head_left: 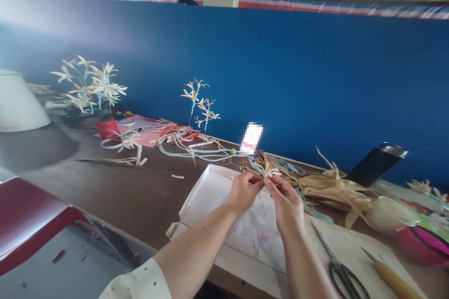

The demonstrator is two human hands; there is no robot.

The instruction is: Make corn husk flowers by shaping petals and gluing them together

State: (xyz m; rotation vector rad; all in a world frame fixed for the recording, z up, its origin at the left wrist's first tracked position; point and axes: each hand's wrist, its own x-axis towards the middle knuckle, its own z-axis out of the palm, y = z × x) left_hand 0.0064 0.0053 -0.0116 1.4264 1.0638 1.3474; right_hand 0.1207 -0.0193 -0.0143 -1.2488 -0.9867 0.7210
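My left hand (pixel 243 191) and right hand (pixel 289 203) pinch a pale flower (pixel 272 171)
Beneath them I see a white box (pixel 205 198); scissors (pixel 339 268) lie to the right.

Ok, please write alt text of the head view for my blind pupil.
A person's left hand and right hand pinch pale petal-like strips above a white box on a brown table. Scissors lie to the right; artificial flowers in a red pot stand at left, before a blue partition.
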